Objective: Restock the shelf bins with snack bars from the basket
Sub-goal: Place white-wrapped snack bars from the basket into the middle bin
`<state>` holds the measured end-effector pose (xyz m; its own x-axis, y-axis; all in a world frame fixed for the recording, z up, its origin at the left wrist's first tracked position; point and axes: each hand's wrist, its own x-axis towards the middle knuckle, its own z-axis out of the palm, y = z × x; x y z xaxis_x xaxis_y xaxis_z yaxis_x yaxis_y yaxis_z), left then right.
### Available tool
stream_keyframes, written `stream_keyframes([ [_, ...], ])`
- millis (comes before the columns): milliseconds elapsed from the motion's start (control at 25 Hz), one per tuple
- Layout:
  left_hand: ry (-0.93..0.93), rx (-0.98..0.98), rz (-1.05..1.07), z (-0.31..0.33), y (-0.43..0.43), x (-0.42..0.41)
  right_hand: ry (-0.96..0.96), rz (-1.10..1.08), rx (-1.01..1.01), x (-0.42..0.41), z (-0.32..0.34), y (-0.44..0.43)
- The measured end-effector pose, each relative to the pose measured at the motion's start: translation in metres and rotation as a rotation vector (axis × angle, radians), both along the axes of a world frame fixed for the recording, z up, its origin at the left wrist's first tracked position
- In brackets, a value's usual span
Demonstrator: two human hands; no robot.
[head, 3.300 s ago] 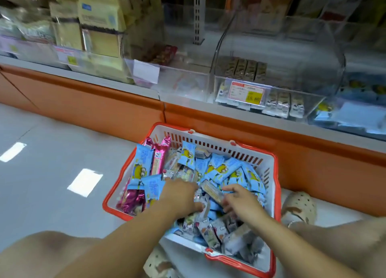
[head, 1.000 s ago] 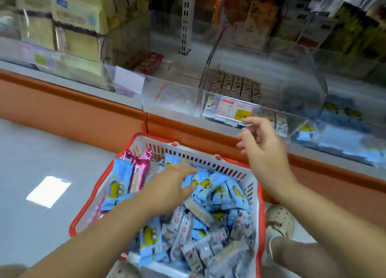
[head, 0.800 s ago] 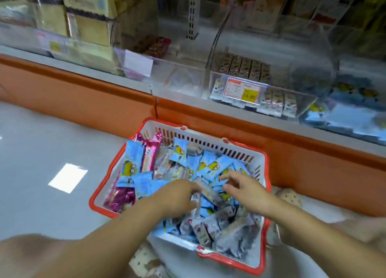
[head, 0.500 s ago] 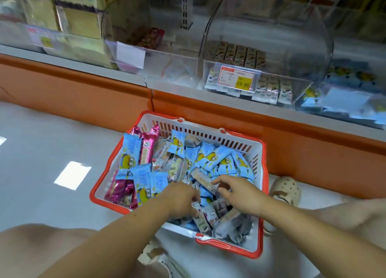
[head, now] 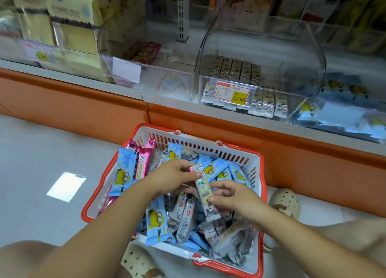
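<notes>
- Dozens of bars point(head: 183, 213) fill the basket point(head: 262, 194), which sits on the floor point(head: 41, 162) just in front of the shelf point(head: 62, 77). There are blue bars point(head: 156, 219) across the middle, pink bars point(head: 142, 162) against the left wall and grey ones nearest me.
- One pale bar point(head: 203, 191) is lifted clear of the heap, over the basket's middle, tilted between my two hands.
- My left hand point(head: 171, 175) has its fingers curled round the bar's upper end, thumb pressed on it. A bit of another wrapper shows in that grip, but I cannot tell if it is a second bar.
- My right hand point(head: 234, 198) pinches the lower half, thumb on the front face and fingers behind.
- The clear bin point(head: 292, 73) with the price tag point(head: 231, 93) stands straight above the basket. It holds rows of pale bars much like the one I hold, lying low with plenty of room over them, so I judge it the place for this bar.
- The right bin point(head: 344, 110) has blue bars in it; the left bin point(head: 167, 79) is too blurred to read.
- By my reckoning the job is far from finished: the basket is heaped near its rim, so nearly all of the restocking is left.
</notes>
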<state>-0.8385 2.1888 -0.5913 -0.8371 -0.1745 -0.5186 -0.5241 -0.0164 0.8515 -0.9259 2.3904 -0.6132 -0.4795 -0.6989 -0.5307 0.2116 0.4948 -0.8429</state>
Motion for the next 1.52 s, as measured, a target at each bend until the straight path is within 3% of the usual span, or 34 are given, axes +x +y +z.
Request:
stream_keyframes([
  [240, 0.227, -0.174, -0.021, 0.043, 0.006, -0.020, -0.009, -0.131, -0.101, -0.011, 0.039, 0.002],
  [400, 0.634, -0.670, 0.176, 0.099, -0.020, -0.042, 0.231, -0.245, -0.351, -0.061, 0.129, -0.009],
  [520, 0.707, -1.026, 0.186, 0.121, -0.041, -0.058, 0.524, -0.450, -0.374, -0.121, 0.183, -0.032],
  [680, 0.561, -1.168, 0.070, 0.109, -0.056, -0.085, 0.622, -0.683, -0.154, -0.209, 0.189, -0.073],
  [840, 0.499, -1.310, -0.015, 0.092, -0.067, -0.092, 0.790, -0.637, 0.362, -0.272, 0.156, -0.092],
  [960, 0.497, -1.324, -0.024, 0.087, -0.071, -0.094, 0.742, -0.630, 0.529, -0.294, 0.137, -0.099],
  [1120, 0.502, -1.319, -0.035, 0.087, -0.070, -0.092, 0.731, -0.456, 0.722, -0.298, 0.132, -0.105],
  [1280, 0.561, -1.284, -0.026, 0.086, -0.070, -0.087, 0.701, -0.333, 0.614, -0.289, 0.141, -0.099],
  [1400, 0.657, -1.227, 0.032, 0.085, -0.064, -0.076, 0.882, -0.300, 0.572, -0.268, 0.165, -0.093],
  [1440, 0.691, -1.231, 0.059, 0.085, -0.061, -0.072, 0.981, -0.312, 0.468, -0.256, 0.174, -0.090],
  [1520, 0.707, -1.212, 0.101, 0.082, -0.051, -0.060, 0.984, -0.430, 0.030, -0.214, 0.184, -0.076],
])
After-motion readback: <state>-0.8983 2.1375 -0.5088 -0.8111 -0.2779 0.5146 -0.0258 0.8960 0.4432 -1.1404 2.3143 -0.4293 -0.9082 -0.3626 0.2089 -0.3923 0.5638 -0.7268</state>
